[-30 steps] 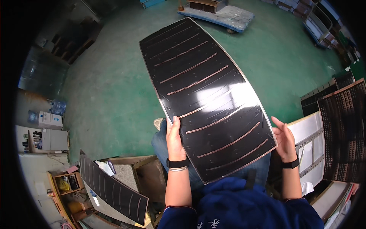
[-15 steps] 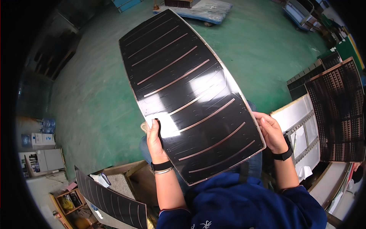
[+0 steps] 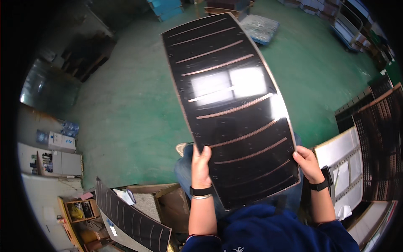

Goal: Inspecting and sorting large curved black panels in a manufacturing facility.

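A long, glossy black circuit-board panel [image 3: 241, 153] with rows of copper-coloured strips is held in front of me, its far end reaching well out over the floor. Bright window reflections lie across its middle. My left hand [image 3: 201, 168] grips the left long edge near the close end, thumb on the top face and fingers hidden beneath. On the opposite long edge, my right hand [image 3: 308, 164] pinches the panel, its thumb on top and the other fingers mostly out of sight underneath.
At lower left, a similar dark striped panel [image 3: 130, 216] leans by a wooden box [image 3: 172, 206]. To my right stand a white rack [image 3: 344, 168] and a large copper-patterned panel [image 3: 380, 147]. A wrapped pallet [image 3: 262, 28] sits on the green floor ahead, with a trolley [image 3: 350, 25] at far right.
The panel has shifted right in view and turned slightly more upright, its reflections moving along it. My right hand has gone from fingers at the edge to a thumb-on-top grip. The surroundings also shifted right.
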### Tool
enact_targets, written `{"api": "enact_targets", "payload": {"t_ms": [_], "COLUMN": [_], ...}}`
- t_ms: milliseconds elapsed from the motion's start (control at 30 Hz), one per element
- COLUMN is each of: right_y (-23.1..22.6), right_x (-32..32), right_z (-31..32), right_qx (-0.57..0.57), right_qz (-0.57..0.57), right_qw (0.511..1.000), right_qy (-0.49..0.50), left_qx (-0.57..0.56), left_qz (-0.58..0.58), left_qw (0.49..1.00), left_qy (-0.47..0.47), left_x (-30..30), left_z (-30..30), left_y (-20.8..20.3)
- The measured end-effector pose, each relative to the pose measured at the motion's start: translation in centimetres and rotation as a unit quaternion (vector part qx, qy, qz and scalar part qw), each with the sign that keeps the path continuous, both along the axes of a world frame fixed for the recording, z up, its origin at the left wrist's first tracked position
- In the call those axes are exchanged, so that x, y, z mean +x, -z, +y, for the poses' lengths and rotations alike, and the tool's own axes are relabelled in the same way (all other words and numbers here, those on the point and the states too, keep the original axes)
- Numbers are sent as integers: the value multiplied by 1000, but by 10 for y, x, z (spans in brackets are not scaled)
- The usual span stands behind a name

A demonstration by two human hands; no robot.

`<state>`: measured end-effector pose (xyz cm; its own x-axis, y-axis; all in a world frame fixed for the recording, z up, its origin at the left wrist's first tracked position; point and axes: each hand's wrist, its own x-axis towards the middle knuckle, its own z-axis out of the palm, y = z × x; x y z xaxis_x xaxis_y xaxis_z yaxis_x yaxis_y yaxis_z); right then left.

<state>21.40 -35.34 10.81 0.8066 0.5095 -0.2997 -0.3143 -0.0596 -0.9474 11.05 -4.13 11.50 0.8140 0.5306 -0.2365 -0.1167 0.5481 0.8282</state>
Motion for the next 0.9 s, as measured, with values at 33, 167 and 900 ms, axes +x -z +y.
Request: {"api": "enact_targets", "payload": {"t_ms": [33, 167, 900], "right_y": [1, 0, 2], "right_x": [1, 15, 20], "right_z": [4, 12, 19], "right_qx": [46, 166, 252], "right_qz": [20, 62, 73], "right_qw": [999, 983, 963], "right_qy": [14, 57, 56], "left_qx": [13, -6, 103], "left_qz": [-6, -42, -123], "left_qw": [1000, 997, 982], "left_qy": [14, 67, 101], "left_x": [-2, -2, 19], "left_z": [1, -7, -12], "left_y": [4, -5, -46]}}
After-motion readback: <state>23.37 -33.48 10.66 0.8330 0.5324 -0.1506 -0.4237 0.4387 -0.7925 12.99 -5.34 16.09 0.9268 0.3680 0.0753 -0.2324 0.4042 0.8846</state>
